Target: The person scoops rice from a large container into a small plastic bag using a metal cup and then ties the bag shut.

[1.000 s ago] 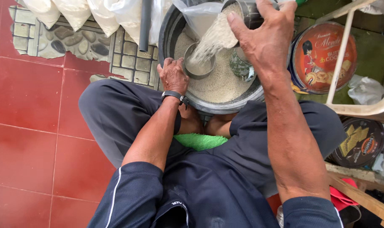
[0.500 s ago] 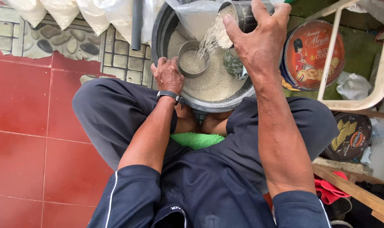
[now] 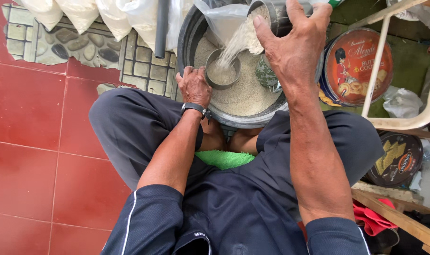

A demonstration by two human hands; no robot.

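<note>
A: Red floor tiles (image 3: pixel 30 118), pebble patch at top left. Contents, left to right?

B: Left hand (image 3: pixel 194 86) grips the basin (image 3: pixel 189 33) rim, fingers clenched. Basin holds pale grain; small metal bowl (image 3: pixel 223 72) sits in it, part filled.

A: Right hand (image 3: pixel 293 49)?

B: Wrapped around a tilted metal cup (image 3: pixel 271 14), grain (image 3: pixel 234 45) streaming into the bowl. Likely light, loose, spill-prone; hold the cup by its wall. Round biscuit tin (image 3: pixel 354 66) beside, contents hidden.
</note>
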